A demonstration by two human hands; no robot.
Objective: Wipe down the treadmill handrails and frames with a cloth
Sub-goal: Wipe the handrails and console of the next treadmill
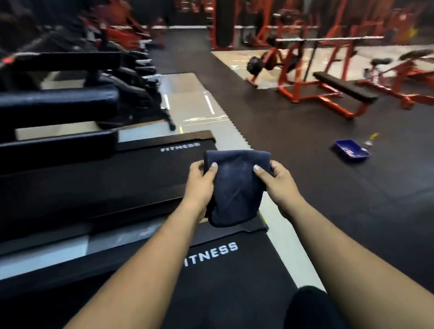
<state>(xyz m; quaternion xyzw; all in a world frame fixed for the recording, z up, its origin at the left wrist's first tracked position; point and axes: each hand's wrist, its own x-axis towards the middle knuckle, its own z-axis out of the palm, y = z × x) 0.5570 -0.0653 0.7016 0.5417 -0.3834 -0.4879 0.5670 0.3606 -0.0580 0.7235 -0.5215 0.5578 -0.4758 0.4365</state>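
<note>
- The dark blue cloth (pixel 231 186) hangs folded in front of the person, just past centre frame towards 12 o'clock, over the rear end of the near treadmill (pixel 218 278); the left hand (pixel 202 183) pinches its left edge with thumb on top, and the right hand (pixel 275 178) pinches its right edge the same way.
- Both grips look light, at the edges only; if one lets go while refolding, the lower fold probably drops onto the belt and picks up grit that would then smear the rails.
- The padded handrail (pixel 49 103) sits at 10 o'clock, well apart from the cloth; reaching across the deck may mean leaning, and a misstep on the belt edge is a likely stumble.
- A blue tray (pixel 351 152) lies on the floor at 2 o'clock, with a small bottle just beside it; stepping back that way risks kicking them.
- The view is blurred towards the rails, so any dirt on them cannot be judged.
</note>
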